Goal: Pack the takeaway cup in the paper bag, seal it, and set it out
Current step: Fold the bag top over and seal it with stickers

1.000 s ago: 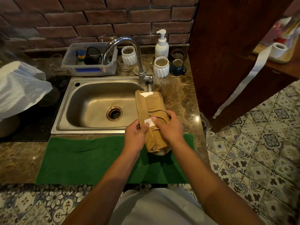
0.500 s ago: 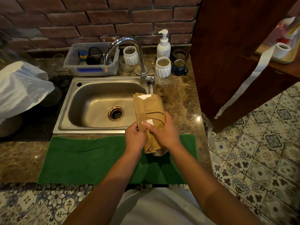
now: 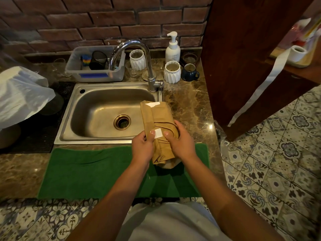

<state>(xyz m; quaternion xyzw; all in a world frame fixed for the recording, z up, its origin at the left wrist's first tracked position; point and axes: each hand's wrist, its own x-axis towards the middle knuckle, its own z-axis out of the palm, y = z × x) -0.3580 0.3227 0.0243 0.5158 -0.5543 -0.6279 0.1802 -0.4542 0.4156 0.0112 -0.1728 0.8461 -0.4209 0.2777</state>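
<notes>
A marble counter (image 3: 189, 105) runs under a brick wall (image 3: 104, 20), with a steel sink (image 3: 97, 108) set into it and a green mat (image 3: 97, 173) along its near edge. A curved tap (image 3: 137, 54) stands behind the sink, beside a clear tub (image 3: 97, 73), two white ribbed cups (image 3: 172, 72), a pump bottle (image 3: 172, 49) and a dark mug (image 3: 189, 73).

The bag (image 3: 157, 122) is brown paper, wrapped tight into a creased, lumpy bundle with its twisted handles folded flat over the front. It is held up in the air over the sink's right rim and the mat's far edge. A white tape strip (image 3: 152, 104) sits at its far end, another (image 3: 158, 133) near the middle. The cup is hidden inside.

The left hand (image 3: 141, 146) grips the bag's left fold, thumb pressed just beside the middle tape. The right hand (image 3: 180, 141) wraps the right side, fingers curled round, thumb flat on the paper.
</notes>
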